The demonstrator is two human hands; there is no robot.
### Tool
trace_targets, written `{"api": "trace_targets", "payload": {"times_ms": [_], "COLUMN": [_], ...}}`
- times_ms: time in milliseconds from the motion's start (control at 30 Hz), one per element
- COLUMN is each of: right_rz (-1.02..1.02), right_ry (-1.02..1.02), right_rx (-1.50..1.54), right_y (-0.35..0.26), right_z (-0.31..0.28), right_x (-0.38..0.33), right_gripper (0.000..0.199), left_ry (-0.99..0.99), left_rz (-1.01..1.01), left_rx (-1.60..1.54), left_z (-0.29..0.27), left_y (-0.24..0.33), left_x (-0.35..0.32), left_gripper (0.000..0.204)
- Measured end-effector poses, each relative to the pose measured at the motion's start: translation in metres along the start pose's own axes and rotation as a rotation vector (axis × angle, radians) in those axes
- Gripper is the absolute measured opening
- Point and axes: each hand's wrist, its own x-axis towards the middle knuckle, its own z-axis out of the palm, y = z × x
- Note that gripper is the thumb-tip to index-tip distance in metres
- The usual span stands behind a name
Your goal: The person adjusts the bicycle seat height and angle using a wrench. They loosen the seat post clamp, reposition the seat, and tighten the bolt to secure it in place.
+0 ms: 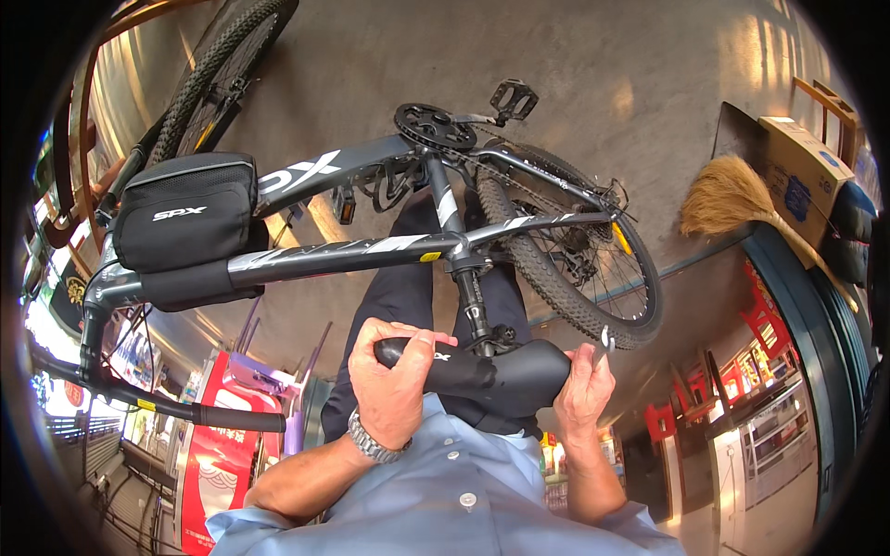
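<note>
Grips the saddle [510,378] atop its post [474,301] by the nose with left fingers [422,348] wrapped round, pinches a tool [605,341] in right fingers [581,363]; likely feels light, stiff under soft padding, best held at nose and rear.

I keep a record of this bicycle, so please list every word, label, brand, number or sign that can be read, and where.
I cannot copy wording, only places:
Black bag: white letters, readable.
Frame tube: white letters, partly hidden.
Saddle: letters, partly behind the left hand.
Red panel, cardboard box: print too small or blurred.
</note>
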Motion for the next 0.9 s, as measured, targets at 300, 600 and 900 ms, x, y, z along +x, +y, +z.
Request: {"api": "trace_targets", "payload": {"times_ms": [300,600,900], "right_rz": [-0.091,-0.051,0.042], "right_ry": [-0.065,-0.092,-0.094], "right_rx": [-0.063,-0.045,0.03], "right_y": [-0.001,0.0,0.001], "right_z": [-0.001,-0.004,-0.011], "right_x": [0.005,0.002,-0.002], "right_gripper": [0.019,0.018,0.018], "left_ry": [0.08,0.04,-0.064], "left_rz": [-0.06,-0.124,-0.318], "left_rx": [-0.441,-0.333,-0.214], "left_z": [0.015,0.015,0.012], "left_y": [-0.017,-0.019,-0.02], "left_x": [-0.006,-0.016,-0.031], "left_gripper": [0.014,0.023,0.021]}}
